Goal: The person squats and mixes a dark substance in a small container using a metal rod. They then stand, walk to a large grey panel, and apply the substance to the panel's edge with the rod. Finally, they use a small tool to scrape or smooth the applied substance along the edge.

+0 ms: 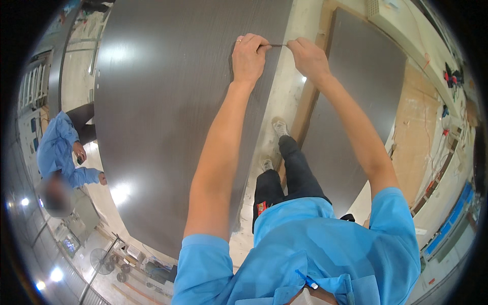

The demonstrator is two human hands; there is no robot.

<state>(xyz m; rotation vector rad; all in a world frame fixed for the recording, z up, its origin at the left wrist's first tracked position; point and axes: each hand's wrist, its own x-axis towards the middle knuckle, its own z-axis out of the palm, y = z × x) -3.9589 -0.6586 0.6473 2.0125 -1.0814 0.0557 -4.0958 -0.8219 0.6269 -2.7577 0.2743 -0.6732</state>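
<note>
A thin dark strip [277, 46] stretches between my two hands, close to the right edge of a large dark wood-grain panel [162, 132]. My left hand [249, 57] is over that panel, with thumb and fingers pinched on one end of the strip. Beyond the edge, above the pale gap, my right hand [308, 58] grips the other end between its fingertips. What the strip is made of is too small to tell.
To the right, another dark panel [356, 101] lies beside a pale brown board [414, 122]. Across the large panel, a co-worker in a blue shirt [55, 145] reaches a hand [102, 178] toward its left edge. A fan [101, 261] stands at the lower left.
</note>
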